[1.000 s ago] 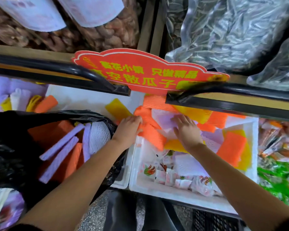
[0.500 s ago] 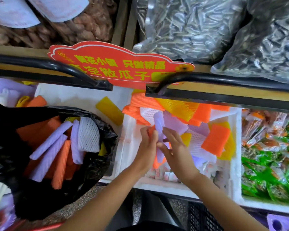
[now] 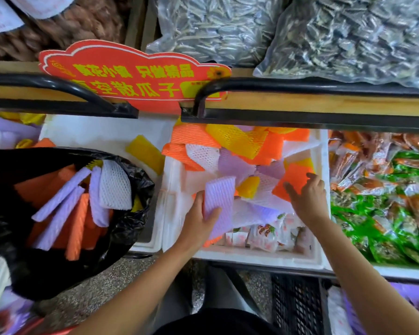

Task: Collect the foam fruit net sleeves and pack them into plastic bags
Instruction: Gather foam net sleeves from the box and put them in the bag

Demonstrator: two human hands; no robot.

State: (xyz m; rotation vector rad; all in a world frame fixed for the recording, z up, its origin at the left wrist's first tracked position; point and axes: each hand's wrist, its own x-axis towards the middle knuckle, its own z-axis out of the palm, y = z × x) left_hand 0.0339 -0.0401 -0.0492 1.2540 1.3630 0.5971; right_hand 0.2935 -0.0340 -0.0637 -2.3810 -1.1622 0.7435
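Note:
A white foam box point(image 3: 321, 238) in the middle holds a loose pile of orange, yellow, white and purple foam net sleeves point(image 3: 237, 151). My left hand point(image 3: 198, 223) grips a flat purple sleeve point(image 3: 219, 204) with an orange one under it, at the box's near left. My right hand point(image 3: 307, 199) is spread over the pile's right side, fingertips touching an orange sleeve point(image 3: 293, 177). At the left a black plastic bag point(image 3: 131, 213) stands open, with orange, purple and white sleeves point(image 3: 78, 204) inside.
Small snack packets point(image 3: 264, 235) lie at the box's near end. A second foam box point(image 3: 94, 131) behind the bag holds a yellow sleeve point(image 3: 145, 153). Green and orange snack packs point(image 3: 385, 201) fill the right bin. A red sign point(image 3: 133, 76) and black rails point(image 3: 300, 89) overhang the far side.
My hands have parted: the left now holds the purple sleeve alone at the near left, and the right has moved right onto the orange sleeve.

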